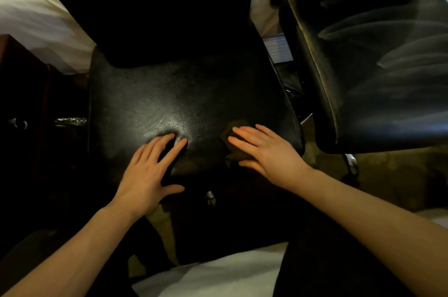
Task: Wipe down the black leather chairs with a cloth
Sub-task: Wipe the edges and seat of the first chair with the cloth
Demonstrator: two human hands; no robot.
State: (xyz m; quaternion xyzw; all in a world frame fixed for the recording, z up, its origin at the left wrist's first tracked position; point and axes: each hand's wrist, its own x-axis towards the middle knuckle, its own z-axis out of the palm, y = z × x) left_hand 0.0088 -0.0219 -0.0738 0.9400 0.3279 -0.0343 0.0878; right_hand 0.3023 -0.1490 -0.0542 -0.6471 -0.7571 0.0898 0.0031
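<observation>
A: What is seen at the centre of the view?

B: A black leather chair (184, 97) is seen from above, its seat lit by a bright patch near the middle and its backrest rising dark toward 12 o'clock.

A: Where is the cloth (236, 144) found?

B: It is laid on the seat at about 4 o'clock from the seat's centre, close to the front right corner. It is a dull brown, crumpled, and mostly covered.

A: By what is it covered?

B: By the right hand (264, 151). The fingers are held straight and close together, pressed flat on the cloth, pointing toward 10 o'clock. Nothing is gripped or pinched; the cloth is simply held down under the palm and fingers.

A: And the left hand (150, 170)?

B: It is placed flat on the bare leather at about 7 o'clock from the seat's centre, well apart from the cloth. The fingers are spread and straight, pointing toward 1 o'clock, with the thumb stretched out to the side. Nothing is held.

A: Is anything else shown?

B: A second black chair (378, 73) is seen at 2 o'clock, just beside the first, its seat marked with pale streaks. White fabric (36, 12) is visible at 10 o'clock behind the chairs.
</observation>
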